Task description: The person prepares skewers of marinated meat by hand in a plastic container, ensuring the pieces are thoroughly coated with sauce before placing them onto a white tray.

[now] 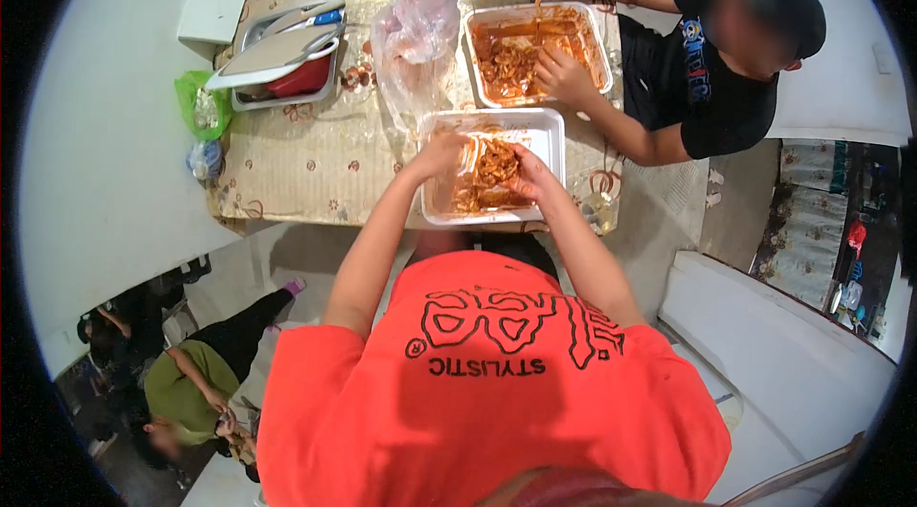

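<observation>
Directly before me on the table sits a white rectangular tray (555,138) with red-orange sauce smeared inside. My right hand (533,176) has sauce on its fingers and holds a clump of sauce-coated food strips (497,162) over the tray. On the tray's left side is my left hand (440,155), blurred, with its fingers pointing towards the clump; whether it grips anything is unclear. More sauced food (469,200) lies at the tray's near end.
Across from me, a co-worker (731,70) handles sauced strips over a second white tray (605,81). A clear plastic bag (415,41) stands left of it. Further left, a metal tray (247,104) carries a cutting board (279,56) and a blue-handled utensil (327,18). A green bag (192,102) hangs near the table's left edge.
</observation>
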### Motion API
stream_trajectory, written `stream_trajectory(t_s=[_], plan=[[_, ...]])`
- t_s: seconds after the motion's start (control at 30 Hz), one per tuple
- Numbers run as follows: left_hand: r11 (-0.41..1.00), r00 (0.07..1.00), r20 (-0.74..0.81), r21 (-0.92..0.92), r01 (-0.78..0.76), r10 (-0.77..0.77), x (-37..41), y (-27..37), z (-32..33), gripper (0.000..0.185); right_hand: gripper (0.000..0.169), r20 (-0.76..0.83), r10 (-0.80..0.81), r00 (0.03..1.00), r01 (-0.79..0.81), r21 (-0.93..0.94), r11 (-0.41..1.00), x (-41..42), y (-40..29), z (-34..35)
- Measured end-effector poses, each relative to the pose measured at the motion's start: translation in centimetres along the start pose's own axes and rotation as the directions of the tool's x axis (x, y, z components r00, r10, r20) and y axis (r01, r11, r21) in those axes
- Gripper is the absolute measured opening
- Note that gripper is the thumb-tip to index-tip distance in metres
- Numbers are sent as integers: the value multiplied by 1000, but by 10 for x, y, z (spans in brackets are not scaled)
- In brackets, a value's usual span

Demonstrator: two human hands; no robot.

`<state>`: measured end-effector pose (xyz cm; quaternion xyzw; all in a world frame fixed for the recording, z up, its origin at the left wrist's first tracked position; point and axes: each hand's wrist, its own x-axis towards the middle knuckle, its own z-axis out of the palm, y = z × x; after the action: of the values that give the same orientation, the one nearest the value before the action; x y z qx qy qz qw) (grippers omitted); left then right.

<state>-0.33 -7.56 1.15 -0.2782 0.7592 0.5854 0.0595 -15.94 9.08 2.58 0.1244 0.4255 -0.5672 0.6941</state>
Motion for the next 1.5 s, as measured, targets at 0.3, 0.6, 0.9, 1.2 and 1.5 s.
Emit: stream_trajectory(t_s=[0.3,0.6,0.9,1.2,1.5], plan=[[230,836,507,-805,546,-210,-5,42,38,40,34,59,26,998,-34,132,991,4,-10,8],[347,887,436,-817,460,-149,27,25,34,44,40,-75,-301,951,310,282,908,46,-84,39],[637,873,332,-597,488,-358,7,-18,41,31,25,-138,-916,378,307,-914,264,146,-116,-10],[886,992,-45,456,-82,115,3,4,31,31,29,315,-858,404,195,-947,-256,89,-132,45],[743,980,158,640,-196,122,-3,-4,43,19,17,320,-374,871,416,-885,210,56,-35,-3]])
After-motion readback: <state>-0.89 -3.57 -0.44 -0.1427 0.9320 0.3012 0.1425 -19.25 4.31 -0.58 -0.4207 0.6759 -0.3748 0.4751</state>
